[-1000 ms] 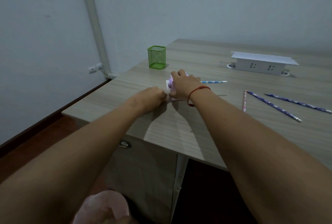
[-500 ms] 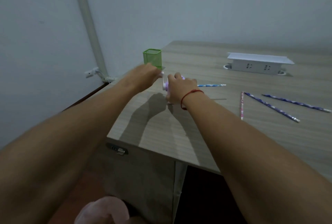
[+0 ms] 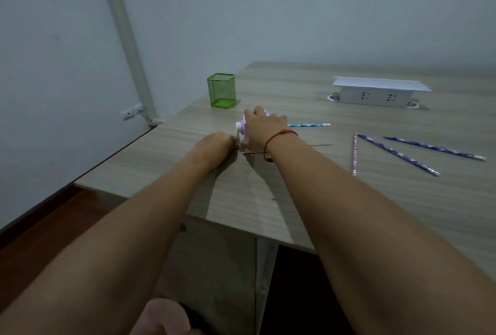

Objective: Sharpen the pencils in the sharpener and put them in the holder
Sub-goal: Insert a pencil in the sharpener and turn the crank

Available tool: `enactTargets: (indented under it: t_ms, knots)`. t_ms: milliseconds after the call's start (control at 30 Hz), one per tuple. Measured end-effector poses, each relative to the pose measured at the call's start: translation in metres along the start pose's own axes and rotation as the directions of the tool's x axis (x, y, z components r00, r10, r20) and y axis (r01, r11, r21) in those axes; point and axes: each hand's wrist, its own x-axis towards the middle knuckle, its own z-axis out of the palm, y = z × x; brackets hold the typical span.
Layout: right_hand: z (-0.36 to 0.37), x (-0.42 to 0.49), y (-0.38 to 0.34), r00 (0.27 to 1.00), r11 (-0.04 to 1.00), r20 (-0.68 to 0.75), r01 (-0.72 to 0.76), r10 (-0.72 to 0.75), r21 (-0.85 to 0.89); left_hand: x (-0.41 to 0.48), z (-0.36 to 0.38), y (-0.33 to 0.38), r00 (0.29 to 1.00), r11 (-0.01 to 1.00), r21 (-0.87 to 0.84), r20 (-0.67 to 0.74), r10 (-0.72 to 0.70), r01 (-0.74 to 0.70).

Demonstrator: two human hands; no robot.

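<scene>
Pencils lie on a wood-grain table. At the far right stands a white socket box, at the far left edge an upright green mesh holder. Right hand, wearing a red wrist cord, has its fingers curled over the purple-white sharpener, just in front of the holder. Left hand is at the sharpener's left side with fingers curled under; cannot tell what it grips. Blue pencil extends right from behind the right hand, its inner end hidden. Pink pencil, near purple pencil and far purple pencil lie loose, well right.
</scene>
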Motion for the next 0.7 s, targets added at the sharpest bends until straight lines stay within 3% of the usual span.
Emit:
enactTargets:
  t_ms: [333, 500, 700]
  knots:
    - [-0.013, -0.033, -0.01, 0.999, 1.0, 0.033, 0.03, -0.03, -0.003, -0.043, 0.01, 0.01, 0.984, 0.945, -0.324, -0.15, -0.092, 0.039]
    - [-0.024, -0.05, 0.003, 0.998, 0.987, 0.059, -0.018, 0.008, 0.162, -0.052, 0.012, 0.01, 0.977, 0.932, -0.356, -0.169, -0.128, 0.061]
    - [-0.03, -0.074, 0.029, 0.998, 0.997, 0.044, -0.043, 0.046, -0.066, -0.054, 0.013, 0.01, 0.978, 0.918, -0.392, -0.159, -0.136, 0.064]
